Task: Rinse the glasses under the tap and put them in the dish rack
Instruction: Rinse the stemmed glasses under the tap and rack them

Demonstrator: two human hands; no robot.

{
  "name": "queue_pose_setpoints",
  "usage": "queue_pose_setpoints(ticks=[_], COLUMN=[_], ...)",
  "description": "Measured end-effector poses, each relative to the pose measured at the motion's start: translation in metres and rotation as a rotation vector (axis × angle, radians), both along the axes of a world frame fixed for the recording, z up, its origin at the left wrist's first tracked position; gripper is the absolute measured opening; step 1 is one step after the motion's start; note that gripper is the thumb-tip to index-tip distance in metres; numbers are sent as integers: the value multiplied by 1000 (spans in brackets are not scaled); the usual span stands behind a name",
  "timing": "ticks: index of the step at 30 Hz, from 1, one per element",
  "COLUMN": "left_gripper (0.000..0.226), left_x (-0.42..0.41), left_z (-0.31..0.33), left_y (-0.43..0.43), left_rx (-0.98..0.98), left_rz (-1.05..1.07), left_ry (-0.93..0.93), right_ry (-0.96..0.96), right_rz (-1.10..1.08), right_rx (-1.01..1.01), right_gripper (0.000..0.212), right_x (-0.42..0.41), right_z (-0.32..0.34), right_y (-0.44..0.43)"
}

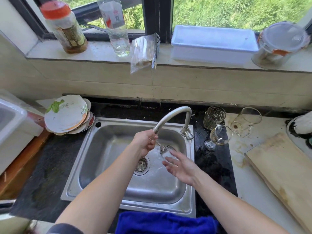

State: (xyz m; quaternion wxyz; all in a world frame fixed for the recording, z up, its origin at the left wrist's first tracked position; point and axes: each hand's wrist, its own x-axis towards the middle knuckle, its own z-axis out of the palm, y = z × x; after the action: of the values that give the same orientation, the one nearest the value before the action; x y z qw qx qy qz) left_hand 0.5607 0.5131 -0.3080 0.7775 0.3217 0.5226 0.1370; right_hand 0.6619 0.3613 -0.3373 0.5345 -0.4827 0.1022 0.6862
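holding glass [166,153] under tap [173,111] w/ l hand [145,143], r hand [181,166] touching.

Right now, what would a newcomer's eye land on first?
Both hands over the sink: the left hand pinches a wine glass by its stem under the tap, the open right hand against its bowl. Three more glasses wait on the right counter; dirty plates pile at left.

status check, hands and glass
Left hand gripping clear stemmed wine glass under curved steel tap; right hand open against its bowl. Nothing in the way.
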Motion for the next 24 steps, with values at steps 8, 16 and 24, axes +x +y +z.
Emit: queue_pose_setpoints(ticks=[8,16,24], left_gripper=[8,23,21], left_x=[-2,-34,-86], left_z=[12,-8,-13], left_y=[-14,-4,4], left_rx=[59,640,759], left_rz=[-95,-82,-288], left_ry=[-78,570,682], right_ry=[-982,-1036,-918], right_rz=[680,664,333], right_rx=[79,11,-9], right_gripper=[44,31,13], right_x=[22,5,-21], right_z=[4,17,28], right_y=[15,56,97])
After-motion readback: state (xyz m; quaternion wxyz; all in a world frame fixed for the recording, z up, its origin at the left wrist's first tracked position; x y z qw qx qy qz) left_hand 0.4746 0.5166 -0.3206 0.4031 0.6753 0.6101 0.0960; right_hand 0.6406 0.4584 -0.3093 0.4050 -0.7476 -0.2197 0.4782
